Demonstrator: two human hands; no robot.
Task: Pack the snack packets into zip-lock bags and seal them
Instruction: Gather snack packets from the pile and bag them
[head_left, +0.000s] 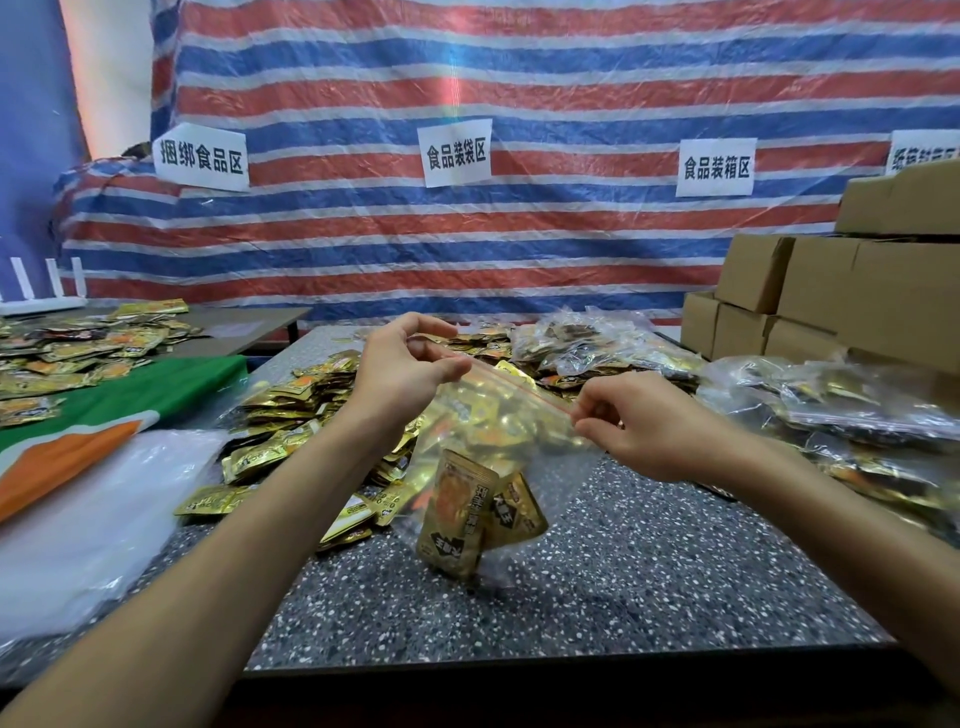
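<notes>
Clear plastic zip-lock bag (498, 431) with a red seal strip hangs above the speckled grey stone table (623, 571); gold foil snack packets (467, 514) sit in its bottom; left hand (405, 369) grips one top corner; right hand (639, 423) pinches the strip's other end; a heap (291, 415) of loose gold sachets lies behind.

Speckled table (623, 587): snack packets (291, 415) heaped (loose), filled bags (857, 410) right.

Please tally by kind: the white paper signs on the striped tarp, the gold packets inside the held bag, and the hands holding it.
White paper signs: 4
Gold packets in the zip-lock bag: 2
Hands on it, left hand and right hand: 2
Total: 8
</notes>
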